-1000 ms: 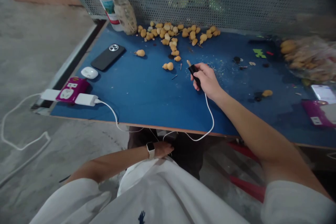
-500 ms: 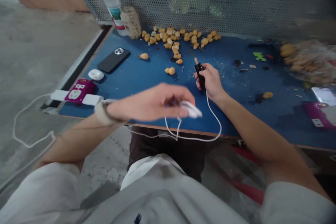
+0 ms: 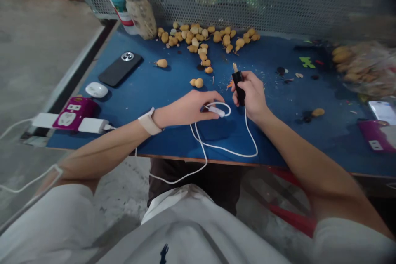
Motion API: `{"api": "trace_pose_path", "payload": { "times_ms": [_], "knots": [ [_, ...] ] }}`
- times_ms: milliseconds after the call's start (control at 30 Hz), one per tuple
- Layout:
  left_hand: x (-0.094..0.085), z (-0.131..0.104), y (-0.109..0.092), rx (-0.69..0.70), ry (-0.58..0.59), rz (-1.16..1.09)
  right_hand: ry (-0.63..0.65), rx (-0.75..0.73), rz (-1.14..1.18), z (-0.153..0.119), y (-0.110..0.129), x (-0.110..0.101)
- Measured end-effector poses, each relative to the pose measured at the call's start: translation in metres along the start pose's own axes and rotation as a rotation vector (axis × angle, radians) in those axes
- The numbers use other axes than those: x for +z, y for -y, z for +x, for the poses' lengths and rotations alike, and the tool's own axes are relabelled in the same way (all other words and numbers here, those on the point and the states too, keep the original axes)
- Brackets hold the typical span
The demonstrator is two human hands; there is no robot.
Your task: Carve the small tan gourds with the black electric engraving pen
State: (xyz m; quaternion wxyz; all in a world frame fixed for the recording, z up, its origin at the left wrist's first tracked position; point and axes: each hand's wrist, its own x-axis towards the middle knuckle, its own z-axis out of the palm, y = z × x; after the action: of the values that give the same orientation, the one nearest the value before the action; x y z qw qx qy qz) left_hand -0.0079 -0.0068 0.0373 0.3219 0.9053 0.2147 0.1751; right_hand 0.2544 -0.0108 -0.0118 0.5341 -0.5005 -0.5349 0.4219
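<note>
My left hand (image 3: 198,109) is closed over the blue table, fingers pinching a looped white cable (image 3: 229,109) with a thicker white piece on it. To its right, my right hand (image 3: 252,93) grips a slim black corded tool (image 3: 238,86), upright, with a brass-coloured tip pointing away from me. A white cord leaves the tool's lower end and curves along the table's front edge. Ahead of my left hand lies a small tan gourd (image 3: 196,83). More small gourds (image 3: 194,39) are heaped along the back of the table.
At the left are a black phone (image 3: 120,69), a white oval case (image 3: 96,90) and a purple power strip (image 3: 75,112) with white plugs. A bottle (image 3: 119,6) and a jar (image 3: 141,15) stand by the mesh panel. A plastic bag of gourds (image 3: 365,68) lies right.
My left hand has risen slightly away from the table's front edge, and the cable loop in it has opened out. My right hand still holds the black tool. The view has shifted slightly.
</note>
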Motion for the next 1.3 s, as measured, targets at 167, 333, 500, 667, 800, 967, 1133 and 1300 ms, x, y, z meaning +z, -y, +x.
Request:
{"api": "trace_pose_path", "payload": {
  "times_ms": [167,333,500,667,800,967,1133,1300],
  "knots": [
    [0.039,0.002,-0.025,0.266,0.118,0.525,0.017,-0.004,-0.046,-0.008,0.008,0.005],
    [0.065,0.003,-0.043,0.252,0.068,0.726,0.056,0.009,-0.122,-0.01,0.018,0.004],
    [0.045,-0.005,-0.048,0.309,-0.1,0.817,0.079,-0.013,-0.136,-0.01,0.019,0.002],
    [-0.011,0.013,-0.012,0.03,-0.317,0.55,0.121,-0.073,-0.182,-0.015,0.021,0.005],
    [-0.018,0.016,0.015,0.037,-0.078,0.339,0.148,-0.126,-0.218,-0.018,0.024,0.008],
    [0.025,0.001,0.006,0.197,0.077,0.318,0.168,-0.122,-0.284,-0.02,0.023,0.006],
    [0.026,0.001,0.014,0.065,-0.292,0.337,0.172,-0.138,-0.335,-0.022,0.022,0.006],
    [0.006,0.006,0.037,-0.013,-0.38,0.172,0.255,-0.174,-0.441,-0.023,0.023,0.004]
  ]
}}
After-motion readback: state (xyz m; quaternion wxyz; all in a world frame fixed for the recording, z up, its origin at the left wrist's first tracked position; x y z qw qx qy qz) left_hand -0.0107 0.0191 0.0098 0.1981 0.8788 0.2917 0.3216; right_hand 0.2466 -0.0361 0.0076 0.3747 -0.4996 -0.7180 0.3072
